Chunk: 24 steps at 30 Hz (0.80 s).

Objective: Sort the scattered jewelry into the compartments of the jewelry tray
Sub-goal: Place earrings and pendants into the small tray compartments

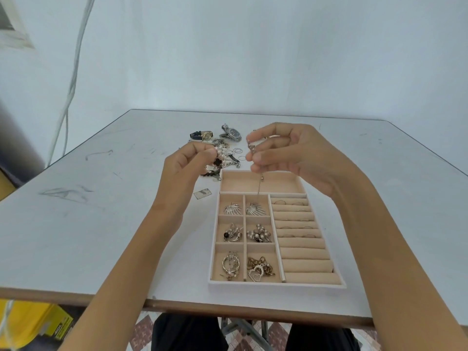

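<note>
Our right grip [291,155] pinches a thin silver dangling piece [250,147] above the far long compartment of the beige, velvety jewelry tray [276,285], which sits near and right on the scuffed grey counter [101,224]. Our left grip [187,165] pinches a pearl-beaded piece [217,152] at the tangled pile [228,144] just beyond the tray. 2 silver fan-shaped earrings [231,209] fill 2 square compartments.

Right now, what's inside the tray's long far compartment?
The long compartment shows only bare beige lining; a thin metal piece hangs over it from the right hand. The hand hides part of the far rim.
</note>
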### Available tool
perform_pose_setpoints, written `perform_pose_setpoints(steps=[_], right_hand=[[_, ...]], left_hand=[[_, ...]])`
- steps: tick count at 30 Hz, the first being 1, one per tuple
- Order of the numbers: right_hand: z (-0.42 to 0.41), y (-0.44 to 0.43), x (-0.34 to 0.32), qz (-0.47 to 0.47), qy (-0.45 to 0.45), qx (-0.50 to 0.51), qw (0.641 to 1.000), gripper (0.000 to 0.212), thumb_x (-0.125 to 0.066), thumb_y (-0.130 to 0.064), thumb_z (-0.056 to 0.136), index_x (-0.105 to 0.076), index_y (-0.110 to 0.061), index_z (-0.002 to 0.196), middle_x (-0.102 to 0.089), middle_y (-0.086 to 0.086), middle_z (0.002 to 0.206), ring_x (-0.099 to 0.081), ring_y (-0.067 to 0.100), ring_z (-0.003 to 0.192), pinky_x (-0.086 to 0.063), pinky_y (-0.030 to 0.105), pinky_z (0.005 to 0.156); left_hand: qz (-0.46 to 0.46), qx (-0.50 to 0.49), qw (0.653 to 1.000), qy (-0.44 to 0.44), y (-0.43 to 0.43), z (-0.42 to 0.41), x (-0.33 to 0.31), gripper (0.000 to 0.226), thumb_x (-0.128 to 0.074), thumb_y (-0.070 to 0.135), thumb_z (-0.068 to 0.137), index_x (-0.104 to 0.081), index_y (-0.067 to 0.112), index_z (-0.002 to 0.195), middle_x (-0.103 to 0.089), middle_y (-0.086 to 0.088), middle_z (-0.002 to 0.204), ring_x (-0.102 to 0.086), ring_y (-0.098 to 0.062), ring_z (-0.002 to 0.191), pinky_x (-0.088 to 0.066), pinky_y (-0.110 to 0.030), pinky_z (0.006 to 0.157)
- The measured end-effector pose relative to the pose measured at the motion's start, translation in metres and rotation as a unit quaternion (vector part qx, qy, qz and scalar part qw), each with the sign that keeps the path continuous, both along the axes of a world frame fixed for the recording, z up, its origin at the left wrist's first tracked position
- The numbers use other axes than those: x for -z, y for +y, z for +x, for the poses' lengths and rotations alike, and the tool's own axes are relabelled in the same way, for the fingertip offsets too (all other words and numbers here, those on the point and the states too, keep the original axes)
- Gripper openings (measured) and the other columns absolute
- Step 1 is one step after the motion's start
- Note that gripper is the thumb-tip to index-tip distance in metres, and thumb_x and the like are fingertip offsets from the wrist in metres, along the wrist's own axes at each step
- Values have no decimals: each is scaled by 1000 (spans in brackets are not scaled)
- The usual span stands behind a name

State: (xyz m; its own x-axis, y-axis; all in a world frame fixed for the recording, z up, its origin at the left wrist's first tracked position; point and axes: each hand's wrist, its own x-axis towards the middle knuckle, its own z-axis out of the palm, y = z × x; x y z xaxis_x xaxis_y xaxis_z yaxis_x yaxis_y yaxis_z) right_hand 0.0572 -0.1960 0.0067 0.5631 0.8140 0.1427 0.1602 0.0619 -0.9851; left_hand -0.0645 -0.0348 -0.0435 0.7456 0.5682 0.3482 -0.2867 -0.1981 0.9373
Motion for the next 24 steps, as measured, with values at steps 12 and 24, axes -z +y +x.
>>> perform_pose_setpoints(steps=[12,24], right_hand=[[2,2,8,-185,-126,-28,974,16,-72,-4,80,-69,1,96,-74,12,83,-71,22,78,-59,31,77],[5,5,17,-275,-235,-52,931,16,-74,-5,79,-73,-4,94,-74,12,80,-58,7,57,-44,12,53]], left_hand=[[7,1,1000,2,-2,1,1,9,-61,21,88,-62,18,79,-63,15,79,-54,-7,82,-44,-29,83],[20,1,1000,8,-3,2,3,14,-59,17,90,-62,20,77,-63,17,75,-55,-1,78,-44,-22,81]])
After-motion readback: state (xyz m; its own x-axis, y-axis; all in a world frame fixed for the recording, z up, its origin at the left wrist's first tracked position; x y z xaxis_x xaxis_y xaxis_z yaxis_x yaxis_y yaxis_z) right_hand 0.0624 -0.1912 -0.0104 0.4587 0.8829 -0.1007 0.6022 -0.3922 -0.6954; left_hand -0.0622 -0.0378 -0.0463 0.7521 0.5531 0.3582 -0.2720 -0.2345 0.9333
